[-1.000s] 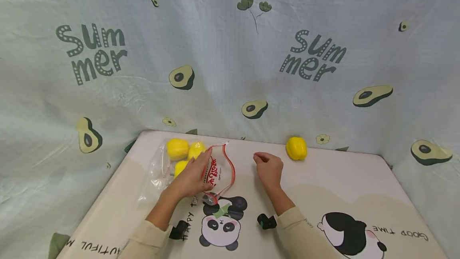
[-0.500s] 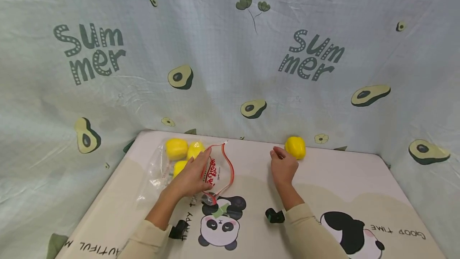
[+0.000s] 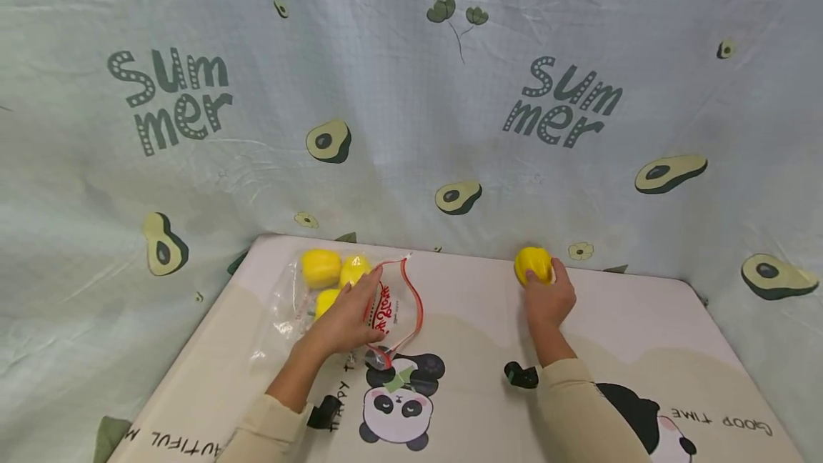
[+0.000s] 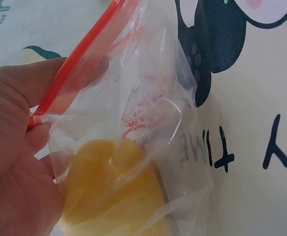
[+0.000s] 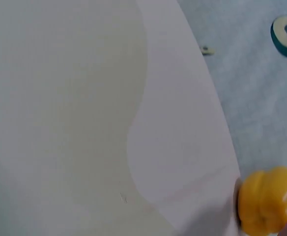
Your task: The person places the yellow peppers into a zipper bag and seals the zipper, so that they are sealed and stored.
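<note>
A clear plastic zip bag [image 3: 397, 309] with a red zip edge and red print lies at the left of the table. Three yellow bell peppers [image 3: 321, 268] are visible inside it. My left hand [image 3: 347, 316] holds the bag near its mouth; in the left wrist view the red zip edge [image 4: 79, 59] runs across my fingers, with a pepper [image 4: 116, 187] showing through the plastic. At the table's far edge, my right hand [image 3: 550, 300] grips a loose yellow bell pepper [image 3: 532, 263] between thumb and fingers. The right wrist view catches only bits of those fingers beside the pepper [image 5: 267, 200].
A printed cover with a panda [image 3: 396, 406] and lettering lies over the table [image 3: 469, 349]. Behind the table's far edge hangs a pale curtain [image 3: 398, 91] with avocado prints. Each wrist wears a small black device [image 3: 521, 375].
My right hand has moved right and forward from the middle of the table and taken hold of the loose bell pepper. My left hand stays on the zip bag.
</note>
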The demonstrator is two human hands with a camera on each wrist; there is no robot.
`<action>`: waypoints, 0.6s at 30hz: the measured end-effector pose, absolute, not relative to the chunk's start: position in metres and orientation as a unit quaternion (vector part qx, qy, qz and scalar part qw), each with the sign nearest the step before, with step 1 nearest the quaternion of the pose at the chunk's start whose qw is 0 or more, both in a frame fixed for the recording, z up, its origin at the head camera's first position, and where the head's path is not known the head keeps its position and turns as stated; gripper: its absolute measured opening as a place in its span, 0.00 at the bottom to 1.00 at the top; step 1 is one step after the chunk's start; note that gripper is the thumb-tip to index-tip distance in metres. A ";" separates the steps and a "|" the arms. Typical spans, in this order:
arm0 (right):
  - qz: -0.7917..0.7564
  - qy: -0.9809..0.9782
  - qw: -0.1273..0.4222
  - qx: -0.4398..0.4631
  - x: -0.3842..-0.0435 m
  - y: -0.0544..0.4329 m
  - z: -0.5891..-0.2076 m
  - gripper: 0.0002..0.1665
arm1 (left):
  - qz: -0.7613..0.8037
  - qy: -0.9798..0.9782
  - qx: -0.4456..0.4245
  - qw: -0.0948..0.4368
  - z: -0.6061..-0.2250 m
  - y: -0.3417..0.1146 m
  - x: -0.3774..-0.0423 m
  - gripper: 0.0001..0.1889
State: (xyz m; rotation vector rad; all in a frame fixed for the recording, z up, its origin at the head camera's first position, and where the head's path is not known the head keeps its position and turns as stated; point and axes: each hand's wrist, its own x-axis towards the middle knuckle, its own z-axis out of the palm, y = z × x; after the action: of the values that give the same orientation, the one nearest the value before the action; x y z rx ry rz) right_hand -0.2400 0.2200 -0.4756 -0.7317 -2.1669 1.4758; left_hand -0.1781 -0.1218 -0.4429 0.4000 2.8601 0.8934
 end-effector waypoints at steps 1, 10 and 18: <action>0.530 -0.781 0.193 -0.267 -0.240 0.224 -0.477 0.36 | 0.294 0.945 0.133 0.060 -0.443 -0.122 -0.178 0.61; 0.490 -0.827 0.108 -0.254 -0.248 0.244 -0.480 0.45 | 0.296 0.944 0.137 0.057 -0.444 -0.122 -0.180 0.60; 0.463 -0.853 0.073 -0.229 -0.248 0.255 -0.487 0.40 | 0.298 0.943 0.136 0.062 -0.445 -0.124 -0.179 0.61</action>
State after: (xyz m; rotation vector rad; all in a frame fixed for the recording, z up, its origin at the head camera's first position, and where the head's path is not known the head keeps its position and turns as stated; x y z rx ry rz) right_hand -0.2475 0.2552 -0.4870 -0.6881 -2.5628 1.3910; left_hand -0.1786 -0.1235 -0.4449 0.4098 2.8515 0.9005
